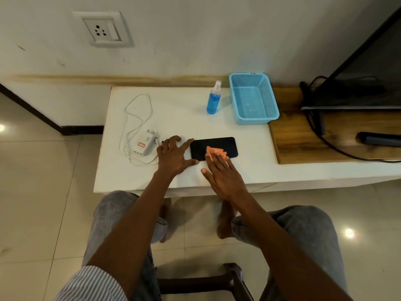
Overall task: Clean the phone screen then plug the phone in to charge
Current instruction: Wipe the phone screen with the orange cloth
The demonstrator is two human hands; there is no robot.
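**Asker:** Black glass — is that the phone, and where does it lie?

**Describer:** Yes. From the head view, the phone (213, 148) lies flat, screen up, lengthwise across a white table (184, 118), near the front edge.

**Asker:** What are the hands doing?

**Describer:** The left hand (173, 155) is spread wide, fingers straight; its forefinger and thumb touch the phone's left end. The right hand (223, 172) lies flat, fingers straight, pressing an orange cloth (216, 152) onto the screen.

**Asker:** And the charger?

**Describer:** A white charger (146, 144) lies on the table just left of the left hand, its pins pointing away from the person. Its white cable (132, 118) loops loosely behind and around it. A wall socket (103, 29) sits on the wall above, well apart.

**Asker:** Anything else?

**Describer:** A spray bottle (213, 98) of blue liquid stands upright at the back, just beside a light blue basket (253, 98). Further right is a wooden board (288, 127) with a dark screen (364, 72) standing on it.
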